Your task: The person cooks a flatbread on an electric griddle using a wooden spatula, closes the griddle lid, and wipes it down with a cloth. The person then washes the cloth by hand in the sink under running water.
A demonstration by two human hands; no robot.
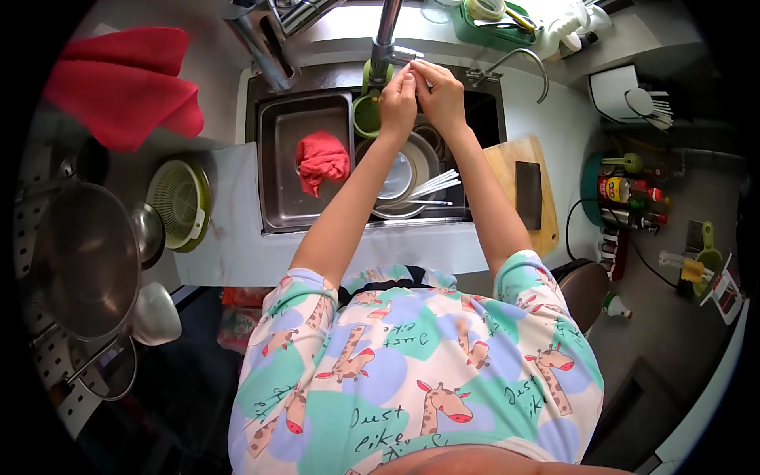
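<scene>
Both my hands are raised over the right basin of the sink, close to the chrome faucet [385,36]. My left hand [398,104] is closed, its fingers pressed together and its fingertips meeting those of the other hand. My right hand [441,96] is also closed, with bent fingers just below the faucet's side lever [404,55]. Whatever may be between the fingertips is too small to make out. Beneath my hands, the basin holds a metal pot [427,158], a pale bowl [396,176], several white chopsticks [435,184] and a green cup [367,115].
A red cloth [323,161] lies in the left basin [277,202]. Right of the sink, a dark-bladed cleaver [529,195] rests on a wooden cutting board [548,229]. A green colander [176,204] and a large wok [83,261] hang at left. Bottles [625,190] stand at right.
</scene>
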